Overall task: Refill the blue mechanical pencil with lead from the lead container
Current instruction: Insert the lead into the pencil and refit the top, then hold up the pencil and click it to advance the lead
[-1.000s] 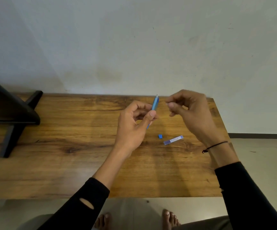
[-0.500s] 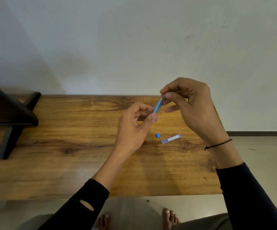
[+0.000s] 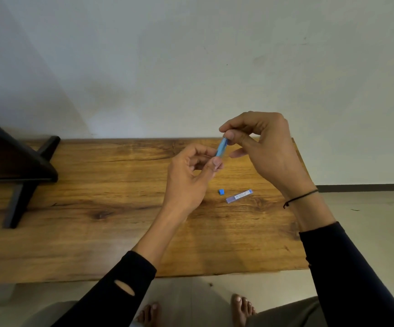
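My left hand (image 3: 186,180) grips the blue mechanical pencil (image 3: 222,147) by its lower half and holds it upright, tilted a little right, above the wooden table (image 3: 120,220). My right hand (image 3: 264,149) pinches thumb and forefinger at the pencil's top end; whatever is between those fingertips is too small to make out. The slim blue lead container (image 3: 239,196) lies flat on the table below my right wrist. A small blue cap (image 3: 221,191) rests just left of it.
A dark stand (image 3: 14,166) with angled legs occupies the table's left end. The white wall runs right behind the table's far edge. The table's right edge lies under my right forearm, with bare floor beyond it. My bare feet show below the near edge.
My right hand moved left from beside the pencil onto its top end and now pinches there. My left hand kept hold of the pencil. Container and cap stayed put.
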`<state>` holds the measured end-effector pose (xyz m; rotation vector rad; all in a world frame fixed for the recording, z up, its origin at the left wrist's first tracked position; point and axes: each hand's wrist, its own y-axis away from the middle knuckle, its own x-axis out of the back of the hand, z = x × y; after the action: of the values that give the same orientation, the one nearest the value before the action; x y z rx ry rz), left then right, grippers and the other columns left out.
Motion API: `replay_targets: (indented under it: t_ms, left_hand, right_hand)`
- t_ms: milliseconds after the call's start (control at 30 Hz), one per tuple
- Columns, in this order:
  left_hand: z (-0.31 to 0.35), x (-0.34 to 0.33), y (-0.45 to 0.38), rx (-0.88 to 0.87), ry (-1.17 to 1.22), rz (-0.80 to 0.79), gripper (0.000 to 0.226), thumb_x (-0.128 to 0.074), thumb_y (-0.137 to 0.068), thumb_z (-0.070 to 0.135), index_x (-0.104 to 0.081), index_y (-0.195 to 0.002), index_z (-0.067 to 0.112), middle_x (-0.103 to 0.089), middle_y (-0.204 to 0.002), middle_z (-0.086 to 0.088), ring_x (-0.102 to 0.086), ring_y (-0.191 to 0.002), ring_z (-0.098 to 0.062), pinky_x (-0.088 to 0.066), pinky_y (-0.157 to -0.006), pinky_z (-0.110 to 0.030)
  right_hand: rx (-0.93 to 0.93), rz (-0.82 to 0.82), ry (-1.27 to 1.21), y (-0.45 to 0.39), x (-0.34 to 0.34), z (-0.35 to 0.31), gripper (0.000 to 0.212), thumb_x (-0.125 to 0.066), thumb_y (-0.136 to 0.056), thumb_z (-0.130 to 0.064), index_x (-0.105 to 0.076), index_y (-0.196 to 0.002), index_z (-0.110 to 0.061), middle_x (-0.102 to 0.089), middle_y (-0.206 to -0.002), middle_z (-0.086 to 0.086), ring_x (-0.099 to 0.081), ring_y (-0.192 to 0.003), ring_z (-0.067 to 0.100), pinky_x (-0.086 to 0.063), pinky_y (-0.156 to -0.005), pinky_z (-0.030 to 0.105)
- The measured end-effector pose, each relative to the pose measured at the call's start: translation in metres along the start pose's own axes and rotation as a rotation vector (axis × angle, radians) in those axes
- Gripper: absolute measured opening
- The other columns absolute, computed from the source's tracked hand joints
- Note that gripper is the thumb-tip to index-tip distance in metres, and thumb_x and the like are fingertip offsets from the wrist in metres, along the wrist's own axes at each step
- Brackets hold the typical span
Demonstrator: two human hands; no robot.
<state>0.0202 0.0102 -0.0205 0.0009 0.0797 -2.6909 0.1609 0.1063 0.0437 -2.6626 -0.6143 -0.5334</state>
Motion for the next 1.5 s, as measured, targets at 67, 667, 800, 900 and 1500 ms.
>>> replay_targets:
  t_ms: [67, 667, 800, 900, 1500]
  left_hand:
    - [0.007, -0.002, 0.002, -0.004, 0.004, -0.002, 0.006, -0.077, -0.098, 0.015, -0.072, -0.1, 0.018, -0.083, -0.092, -0.009, -0.083, -0.09, -0.019, -0.067, -0.079, -0.032]
    - [0.056, -0.003, 0.012, -0.018, -0.004, -0.028, 0.008, -0.074, -0.1, 0.015, -0.071, -0.106, 0.01, -0.084, -0.093, -0.007, -0.083, -0.088, -0.013, -0.067, -0.083, -0.031]
    - [0.072, 0.0, 0.012, 0.011, 0.191, -0.08, 0.01, -0.07, -0.102, 0.014, -0.071, -0.111, 0.009, -0.084, -0.093, -0.009, -0.083, -0.091, -0.016, -0.068, -0.088, -0.042]
    - [0.079, 0.003, 0.011, 0.023, 0.25, -0.105, 0.015, -0.066, -0.104, 0.018, -0.072, -0.113, 0.01, -0.084, -0.093, -0.006, -0.082, -0.095, -0.019, -0.067, -0.091, -0.047]
    - [0.112, 0.037, -0.003, -0.11, 0.142, 0.229, 0.019, -0.06, -0.107, 0.017, -0.075, -0.105, 0.005, -0.077, -0.083, -0.007, -0.075, -0.079, -0.012, -0.067, -0.079, -0.029]
  right_hand:
    - [0.002, -0.001, -0.013, -0.001, 0.004, -0.005, 0.011, -0.071, -0.097, -0.002, -0.081, -0.101, -0.004, -0.077, -0.086, 0.008, -0.074, -0.082, 0.019, -0.066, -0.061, 0.03]
    - [0.082, -0.018, 0.0, 0.003, 0.025, -0.055, 0.006, -0.076, -0.092, 0.001, -0.073, -0.097, -0.001, -0.075, -0.088, 0.01, -0.075, -0.08, 0.015, -0.064, -0.068, 0.027]
    - [0.008, -0.038, -0.179, 0.008, 0.015, -0.063, 0.009, -0.069, -0.101, -0.01, -0.071, -0.107, -0.004, -0.077, -0.099, 0.008, -0.076, -0.095, 0.024, -0.066, -0.075, 0.034]
    - [-0.025, -0.077, -0.216, 0.01, 0.007, -0.073, 0.019, -0.06, -0.108, -0.016, -0.072, -0.104, -0.003, -0.075, -0.094, 0.007, -0.071, -0.078, 0.005, -0.059, -0.064, 0.023]
    - [-0.222, 0.18, -1.047, -0.019, 0.068, -0.179, 0.054, -0.038, -0.104, -0.048, -0.027, -0.061, -0.019, -0.017, -0.054, -0.003, -0.007, -0.052, 0.015, -0.011, -0.045, 0.028]
